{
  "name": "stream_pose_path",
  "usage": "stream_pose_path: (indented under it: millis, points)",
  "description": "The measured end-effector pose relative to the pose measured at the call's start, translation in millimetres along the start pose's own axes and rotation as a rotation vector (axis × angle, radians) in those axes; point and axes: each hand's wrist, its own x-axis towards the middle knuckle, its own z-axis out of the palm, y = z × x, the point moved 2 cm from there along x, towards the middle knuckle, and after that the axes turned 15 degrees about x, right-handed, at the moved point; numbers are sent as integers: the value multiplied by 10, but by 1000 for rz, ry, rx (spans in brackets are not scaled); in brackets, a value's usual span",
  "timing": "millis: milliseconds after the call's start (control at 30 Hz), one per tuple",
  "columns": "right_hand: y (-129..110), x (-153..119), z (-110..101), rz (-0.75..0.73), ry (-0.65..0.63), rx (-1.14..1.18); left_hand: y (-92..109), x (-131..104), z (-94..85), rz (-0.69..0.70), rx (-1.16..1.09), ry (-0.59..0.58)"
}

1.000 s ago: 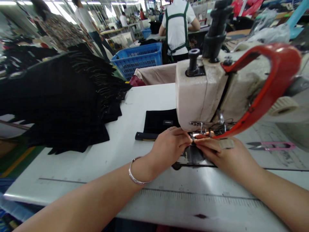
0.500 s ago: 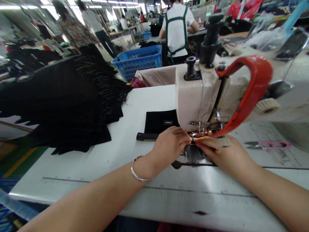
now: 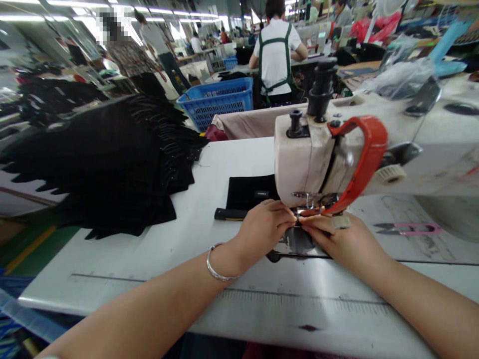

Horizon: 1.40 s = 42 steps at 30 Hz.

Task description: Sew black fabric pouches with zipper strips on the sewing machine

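A black fabric piece (image 3: 243, 193) with a small label lies on the white table, its right part passing behind the head of the sewing machine (image 3: 299, 164). At the needle area my left hand (image 3: 264, 227) is pinched closed on the near edge of this fabric. My right hand (image 3: 337, 234) is closed too, its fingertips meeting the left ones under the needle; what it grips is too small and hidden to name. A red-orange guard (image 3: 368, 159) curves down in front of the machine head, above my right hand.
A tall pile of black fabric pieces (image 3: 108, 164) covers the table's left side. Pink-handled snips (image 3: 415, 229) lie at the right. Behind the table are a blue basket (image 3: 219, 99) and a seated person (image 3: 275, 55) in white. Two people stand at the back left.
The view has shifted slightly, so the scene sits a little lower. Both hands stay at the needle area, with hardly any visible motion.
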Motion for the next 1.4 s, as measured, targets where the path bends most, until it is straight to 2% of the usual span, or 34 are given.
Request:
stream_pose_path:
  millis: [167, 300, 367, 433, 533, 600, 667, 733, 767, 800, 867, 933, 1000, 1067, 1133, 1267, 1400]
  points:
    - [-28, 32, -35, -76, 32, 19, -24, 40, 15, 6, 2, -45]
    - [-97, 36, -112, -140, 85, 12, 15, 11, -165, 42, 47, -235]
    - [-131, 26, -148, -166, 101, 8, 83, -146, -338, 103, 68, -357]
    - [-153, 11, -168, -186, 105, 8, 180, -425, -528, 171, 74, -437]
    - [-148, -9, -159, -209, 101, 16, 322, -957, -738, 205, 78, -448]
    - [-123, -19, -136, -218, 96, 22, 376, -1277, -788, 149, 86, -417]
    - [-89, -26, -114, -219, 90, 23, 405, -1492, -801, 114, 74, -334]
    - [-63, -33, -106, -218, 93, 20, 420, -1571, -849, 102, 37, -179]
    - [-55, -39, -109, -219, 96, 19, 417, -1563, -908, 54, 18, -77]
    - [-50, -45, -116, -221, 101, 18, 403, -1533, -995, -41, 4, 31]
    - [-42, -65, -133, -228, 113, 21, 352, -1449, -1232, -364, -4, 225]
    - [-20, -92, -143, -236, 127, 19, 313, -1380, -1493, -669, -16, 334]
    - [33, -122, -134, -231, 135, -2, 302, -1347, -1715, -833, -61, 391]
    - [110, -147, -105, -225, 125, -31, 309, -1355, -1861, -889, -143, 434]
    - [190, -166, -70, -240, 102, -54, 328, -1394, -1933, -902, -241, 458]
    - [300, -188, -18, -274, 75, -111, 403, -1470, -1962, -897, -354, 458]
    - [298, -185, -2, -278, 74, -98, 463, -1474, -1974, -890, -351, 452]
